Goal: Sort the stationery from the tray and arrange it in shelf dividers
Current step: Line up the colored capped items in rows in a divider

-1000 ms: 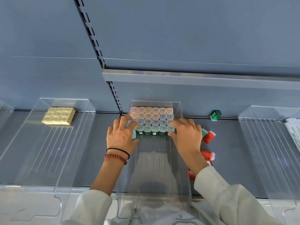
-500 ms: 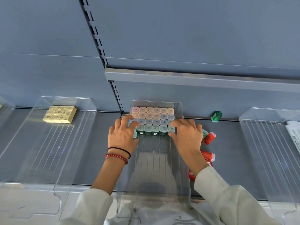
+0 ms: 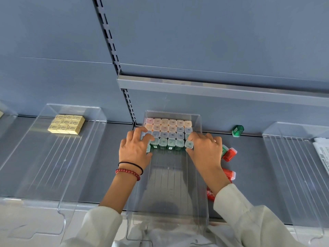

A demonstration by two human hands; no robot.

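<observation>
A clear shelf divider [image 3: 203,175] stands in the middle of the grey shelf. At its back sits a block of small capped sharpeners [image 3: 168,132] in pink, orange, blue and green rows. My left hand [image 3: 136,148] rests at the block's left front corner, fingers curled over the green and blue pieces. My right hand [image 3: 204,148] is at the right front corner, its fingers round a green sharpener [image 3: 189,144]. Whether either hand grips or only presses is unclear.
Loose red sharpeners [image 3: 230,154] lie right of the divider, and a green one [image 3: 238,130] stands by the back wall. Left, another clear divider [image 3: 26,175] holds yellow erasers [image 3: 66,124]. A third divider [image 3: 288,166] on the right holds white packets [image 3: 322,154].
Both hands stay on the front corners of the block with only slight finger shifts. The camera has tilted a little.
</observation>
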